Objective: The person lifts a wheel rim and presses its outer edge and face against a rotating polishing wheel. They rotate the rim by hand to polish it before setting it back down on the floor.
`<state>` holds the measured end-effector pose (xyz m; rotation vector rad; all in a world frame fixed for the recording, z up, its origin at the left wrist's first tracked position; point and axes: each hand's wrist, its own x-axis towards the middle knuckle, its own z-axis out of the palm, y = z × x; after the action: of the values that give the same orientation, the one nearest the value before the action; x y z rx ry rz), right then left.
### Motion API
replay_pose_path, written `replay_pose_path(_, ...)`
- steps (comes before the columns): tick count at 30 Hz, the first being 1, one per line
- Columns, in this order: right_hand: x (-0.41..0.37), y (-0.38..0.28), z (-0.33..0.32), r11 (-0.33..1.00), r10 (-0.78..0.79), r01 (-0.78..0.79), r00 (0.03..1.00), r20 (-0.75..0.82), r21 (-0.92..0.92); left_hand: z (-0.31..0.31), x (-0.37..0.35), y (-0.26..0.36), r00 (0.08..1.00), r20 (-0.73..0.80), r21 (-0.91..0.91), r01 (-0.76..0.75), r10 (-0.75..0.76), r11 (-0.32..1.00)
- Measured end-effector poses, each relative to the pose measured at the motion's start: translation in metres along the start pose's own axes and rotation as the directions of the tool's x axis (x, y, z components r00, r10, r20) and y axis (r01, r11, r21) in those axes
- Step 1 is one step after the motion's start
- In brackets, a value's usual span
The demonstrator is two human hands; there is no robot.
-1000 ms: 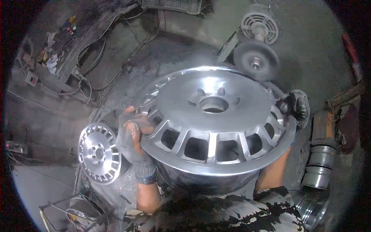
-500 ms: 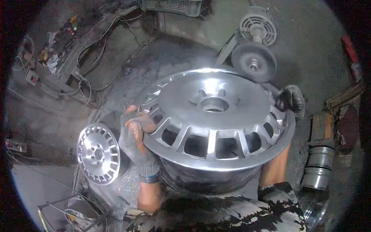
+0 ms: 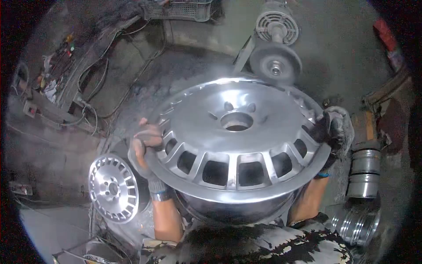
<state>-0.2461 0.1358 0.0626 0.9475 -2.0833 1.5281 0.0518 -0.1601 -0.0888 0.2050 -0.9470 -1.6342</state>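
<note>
A large silver alloy wheel rim [image 3: 193, 127] fills the middle of the view, its spoked face up and tilted. My left hand [image 3: 147, 143], in a dirty grey glove with orange parts, is closed around the rim's left edge. At the opposite edge, my gloved right hand [image 3: 339, 132] grips the lip, its fingers partly hidden. Just beyond the far edge of the rim is a round grey buffing wheel [image 3: 285, 61], blurred as if turning. Below, the barrel of the rim is close over my patterned clothing.
A motor [image 3: 277, 26] stands behind the buffing wheel. At left, another alloy wheel [image 3: 113, 189] leans upright. Metal barrels of rims [image 3: 365, 165] are stacked at right. A plastic crate [image 3: 178, 11] is at the back; cables [image 3: 94, 88] run along the left bench.
The rim has come slightly back toward me, away from the buffing wheel. My right hand is lower along the edge, with both hands still gripping. The whole view has shifted a little.
</note>
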Motion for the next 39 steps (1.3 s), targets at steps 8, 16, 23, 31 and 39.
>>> replay_pose_path(8,0.021,0.020,0.028,0.997,-0.062,0.059,0.996,0.061,0.054,0.052,-0.018,0.038,0.946,0.105,0.678,-0.294,0.307,0.674)
replay_pose_path(16,0.028,0.024,0.032,0.989,-0.029,0.011,0.993,0.115,0.150,0.075,-0.022,0.042,0.956,0.092,0.677,-0.265,0.279,0.686)
replay_pose_path(23,0.007,0.021,-0.001,0.992,-0.074,0.068,0.995,-0.062,-0.107,0.097,-0.047,0.062,0.980,0.116,0.745,-0.195,0.164,0.638)
replay_pose_path(31,-0.015,0.002,-0.022,0.995,-0.022,0.022,1.000,-0.005,0.099,0.104,-0.058,0.070,0.956,0.247,0.643,-0.284,0.158,0.711)
replay_pose_path(39,-0.003,0.013,0.006,0.951,-0.043,0.056,0.998,-0.051,0.306,0.112,-0.056,0.069,0.982,0.144,0.757,-0.189,0.122,0.625)
